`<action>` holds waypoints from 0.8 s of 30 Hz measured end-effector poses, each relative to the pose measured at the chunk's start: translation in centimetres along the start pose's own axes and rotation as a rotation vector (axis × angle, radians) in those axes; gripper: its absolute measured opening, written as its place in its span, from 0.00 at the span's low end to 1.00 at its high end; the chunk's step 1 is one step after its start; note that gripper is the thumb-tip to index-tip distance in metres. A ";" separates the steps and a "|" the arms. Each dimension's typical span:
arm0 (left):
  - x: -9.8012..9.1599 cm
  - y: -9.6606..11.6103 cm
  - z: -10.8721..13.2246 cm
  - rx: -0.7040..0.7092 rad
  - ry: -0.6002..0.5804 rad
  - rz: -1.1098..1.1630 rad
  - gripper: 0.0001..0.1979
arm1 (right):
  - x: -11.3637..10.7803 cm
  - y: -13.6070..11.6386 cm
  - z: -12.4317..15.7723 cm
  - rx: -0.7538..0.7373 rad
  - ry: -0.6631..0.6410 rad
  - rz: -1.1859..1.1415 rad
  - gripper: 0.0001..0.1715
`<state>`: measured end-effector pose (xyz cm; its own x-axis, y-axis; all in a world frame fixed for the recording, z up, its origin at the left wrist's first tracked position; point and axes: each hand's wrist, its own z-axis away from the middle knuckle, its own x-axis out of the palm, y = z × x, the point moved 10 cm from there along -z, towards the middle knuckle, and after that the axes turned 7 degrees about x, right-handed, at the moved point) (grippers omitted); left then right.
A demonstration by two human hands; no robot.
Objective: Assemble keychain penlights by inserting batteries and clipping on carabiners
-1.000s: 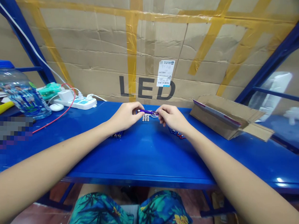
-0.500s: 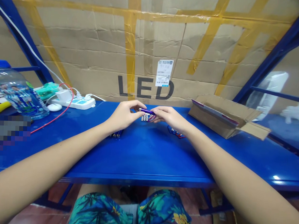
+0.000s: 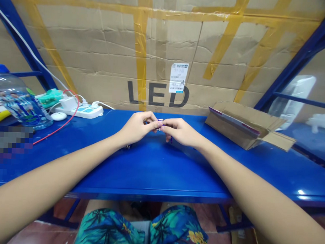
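"Where is the small purple item [image 3: 162, 126] held?"
"Above the blue desk [image 3: 155, 171]; it is pinched by the fingertips of 2 hands, the left hand [image 3: 135, 127] and the right hand [image 3: 181, 132], and is mostly hidden."
"What is seen beyond?"
"A cardboard box [image 3: 226, 133] at right, a white power strip [image 3: 90, 113] at left."

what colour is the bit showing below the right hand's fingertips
The bit under the right hand looks purple, best seen in the head view.

Blue table [image 3: 155, 171], 1 box [image 3: 227, 130], 1 power strip [image 3: 91, 112]
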<state>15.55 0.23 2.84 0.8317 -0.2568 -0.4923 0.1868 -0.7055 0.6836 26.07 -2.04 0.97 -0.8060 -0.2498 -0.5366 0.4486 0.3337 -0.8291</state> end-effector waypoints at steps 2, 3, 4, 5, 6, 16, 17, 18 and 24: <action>-0.2 -0.3 -0.1 -0.027 0.060 0.114 0.25 | -0.7 0.0 0.0 0.003 0.033 0.000 0.14; -0.3 -0.7 -0.1 -0.056 0.097 0.199 0.28 | -1.2 0.0 0.0 0.003 0.060 0.020 0.15; -0.3 -1.1 -0.1 -0.093 0.128 0.289 0.31 | -1.6 -0.1 0.1 0.001 0.086 0.050 0.15; -0.2 -1.5 -0.1 -0.135 0.146 0.372 0.33 | -2.0 -0.1 0.1 0.000 0.107 0.079 0.16; 0.0 -1.9 -0.1 -0.175 0.154 0.437 0.35 | -2.3 -0.1 0.2 0.003 0.118 0.101 0.16; -0.5 -3.1 -0.2 -0.259 0.147 0.608 0.38 | -0.7 -0.2 0.2 0.052 0.065 0.172 0.17; -0.4 -3.1 -0.2 -0.261 0.147 0.605 0.38 | -0.7 -0.3 0.3 0.047 0.068 0.181 0.17; -0.4 -3.1 -0.2 -0.265 0.146 0.605 0.38 | -0.7 -0.4 0.3 0.041 0.071 0.191 0.18; -0.1 -3.3 0.0 -0.291 0.144 0.645 0.36 | -0.9 -0.7 0.5 0.024 0.073 0.170 0.20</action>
<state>14.81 2.60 0.66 0.8804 -0.4587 0.1201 -0.2497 -0.2331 0.9398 26.66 -2.47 1.97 -0.7435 -0.1246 -0.6570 0.5891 0.3430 -0.7317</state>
